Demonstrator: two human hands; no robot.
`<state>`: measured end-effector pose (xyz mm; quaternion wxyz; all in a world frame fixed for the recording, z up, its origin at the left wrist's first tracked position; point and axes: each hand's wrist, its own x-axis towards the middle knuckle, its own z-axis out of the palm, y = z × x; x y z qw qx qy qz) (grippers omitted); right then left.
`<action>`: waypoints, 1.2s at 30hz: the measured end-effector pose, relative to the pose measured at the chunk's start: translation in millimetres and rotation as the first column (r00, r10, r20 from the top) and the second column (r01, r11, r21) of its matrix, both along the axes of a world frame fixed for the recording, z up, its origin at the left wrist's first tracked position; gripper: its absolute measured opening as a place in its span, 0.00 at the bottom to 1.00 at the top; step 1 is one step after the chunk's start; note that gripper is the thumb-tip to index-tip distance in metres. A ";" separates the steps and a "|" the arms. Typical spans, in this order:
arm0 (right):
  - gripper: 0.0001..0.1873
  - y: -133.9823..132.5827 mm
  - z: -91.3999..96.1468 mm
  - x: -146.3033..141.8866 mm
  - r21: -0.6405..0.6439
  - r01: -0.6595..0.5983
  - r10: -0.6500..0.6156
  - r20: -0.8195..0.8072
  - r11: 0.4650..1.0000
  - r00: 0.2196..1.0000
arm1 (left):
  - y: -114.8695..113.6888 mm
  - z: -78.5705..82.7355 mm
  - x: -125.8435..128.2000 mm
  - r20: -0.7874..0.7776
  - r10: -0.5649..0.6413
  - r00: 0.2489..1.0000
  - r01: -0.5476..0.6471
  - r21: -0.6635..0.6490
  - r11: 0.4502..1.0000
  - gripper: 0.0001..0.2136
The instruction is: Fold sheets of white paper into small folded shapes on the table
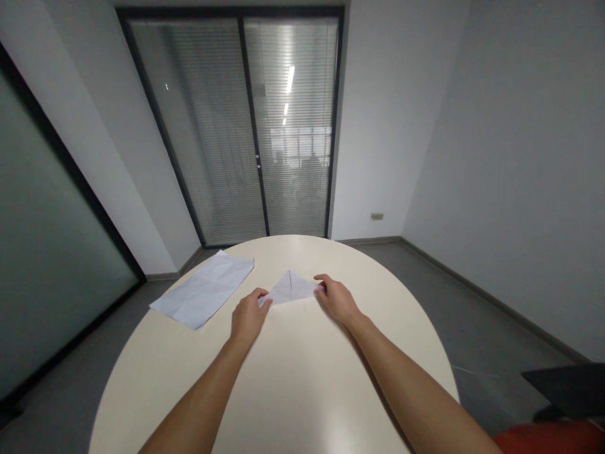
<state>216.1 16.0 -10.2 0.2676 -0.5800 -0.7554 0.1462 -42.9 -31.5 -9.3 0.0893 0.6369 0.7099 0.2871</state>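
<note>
A white sheet of paper folded into a low triangle (pixel 289 289) lies on the round table, its peak pointing away from me and a crease running down its middle. My left hand (pixel 249 313) pinches the triangle's left corner between thumb and fingers. At the opposite corner, my right hand (pixel 337 299) grips the paper with thumb and fingertips, the index finger raised a little above it. Both corners are partly hidden by the fingers.
Creased white paper sheets (pixel 205 290) lie at the table's left edge. The cream round table (pixel 293 391) stands before a glass door with blinds (pixel 288 126). A dark object (pixel 567 388) and something red (pixel 553 437) are at the lower right.
</note>
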 end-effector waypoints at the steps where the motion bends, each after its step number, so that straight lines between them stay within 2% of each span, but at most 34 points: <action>1: 0.20 0.4 -0.5 0.6 0.000 0.011 -0.011 -0.003 1.000 1.000 | 0.2 -0.1 -0.5 -0.001 0.002 1.000 -0.002 -0.002 1.000 0.08; 10: 0.12 0.5 0.7 2.0 0.004 0.028 -0.028 0.013 1.000 1.000 | -1.7 2.2 -1.6 -0.011 -0.004 1.000 0.004 0.016 1.000 0.08; 18: 0.11 1.0 1.4 2.5 0.005 0.046 -0.046 0.017 0.999 0.999 | 0.5 -1.1 -4.1 -0.037 0.061 0.997 -0.061 -0.011 0.998 0.09; 22: 0.12 0.7 1.6 2.7 0.014 0.025 -0.025 0.024 1.000 0.999 | -0.5 0.1 -3.6 -0.060 0.052 0.997 -0.053 -0.013 0.999 0.09; 28: 0.13 -0.4 1.8 1.7 0.042 -0.002 -0.001 0.072 0.999 0.997 | -1.7 0.7 -2.0 -0.140 0.042 0.989 -0.044 -0.011 0.999 0.10; 36: 0.14 0.3 -1.2 -0.7 0.089 -0.031 0.016 0.160 0.996 0.987 | -3.5 -0.6 -0.4 -0.327 -0.023 0.945 0.028 0.009 1.000 0.13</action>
